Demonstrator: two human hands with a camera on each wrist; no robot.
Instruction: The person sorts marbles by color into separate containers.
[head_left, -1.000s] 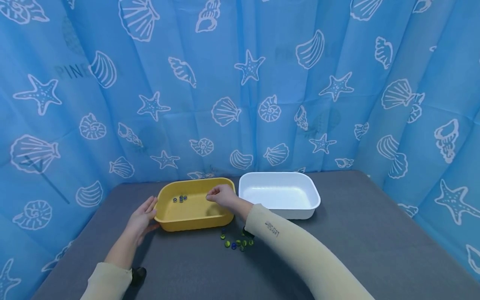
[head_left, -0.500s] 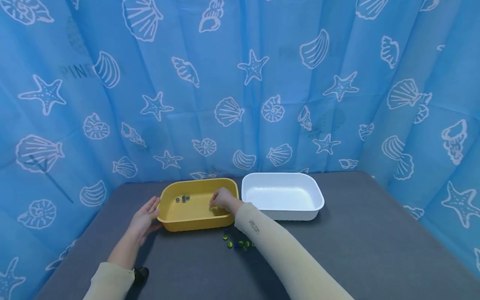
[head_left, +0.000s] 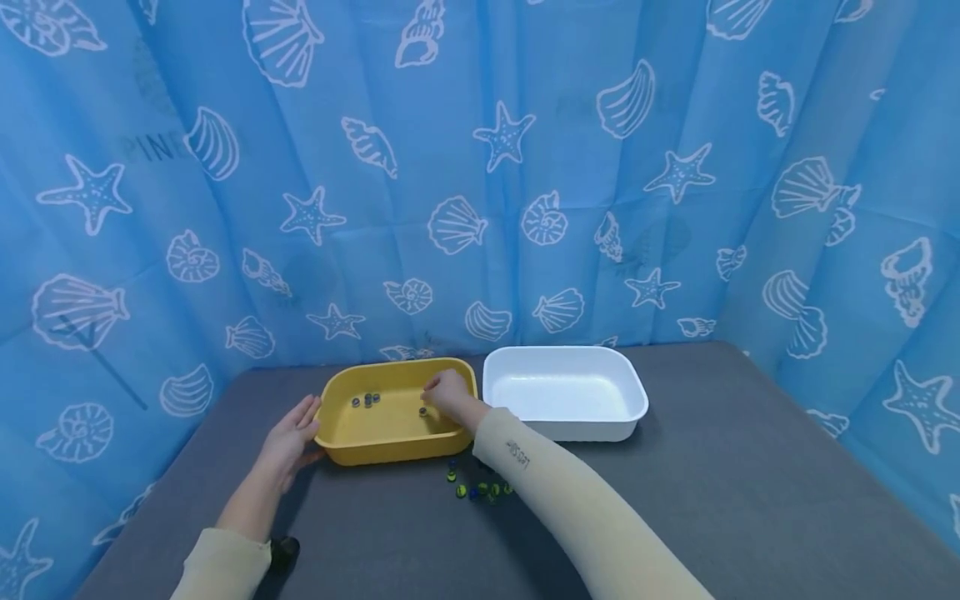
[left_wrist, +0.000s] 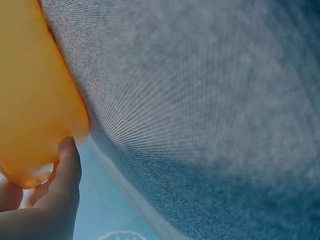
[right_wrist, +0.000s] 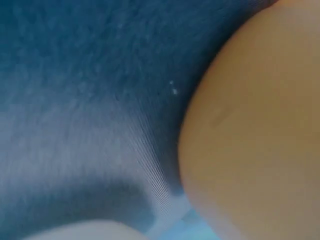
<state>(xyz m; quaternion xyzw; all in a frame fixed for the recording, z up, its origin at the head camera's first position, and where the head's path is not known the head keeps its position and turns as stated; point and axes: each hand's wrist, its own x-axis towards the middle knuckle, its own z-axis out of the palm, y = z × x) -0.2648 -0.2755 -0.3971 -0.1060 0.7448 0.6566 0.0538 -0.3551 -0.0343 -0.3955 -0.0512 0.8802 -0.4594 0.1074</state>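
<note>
My left hand [head_left: 287, 439] steadies the yellow tray [head_left: 393, 451] at its left end, straight fingers at the rim and thumb low on the wall. In the left wrist view, fingers [left_wrist: 67, 175] touch the outer wall of that tray. Low over the tray's right half is my right hand [head_left: 447, 393], fingertips just above a small dark marble [head_left: 422, 412] on the tray floor. Several similar marbles [head_left: 367, 402] lie grouped toward the tray's left. The right wrist view shows the yellow tray's outer wall [right_wrist: 250, 125] but no hand.
A white tray [head_left: 566, 430] stands directly right of the yellow one. In front of the yellow tray, several yellow-green and blue marbles [head_left: 482, 490] lie loose on the grey cloth [head_left: 375, 533], partly hidden by the right sleeve [head_left: 547, 483]. A blue shell-patterned curtain [head_left: 480, 167] hangs behind.
My right hand has lowered into the yellow tray, let go of a marble there and lifted slightly. The left hand keeps its place on the tray.
</note>
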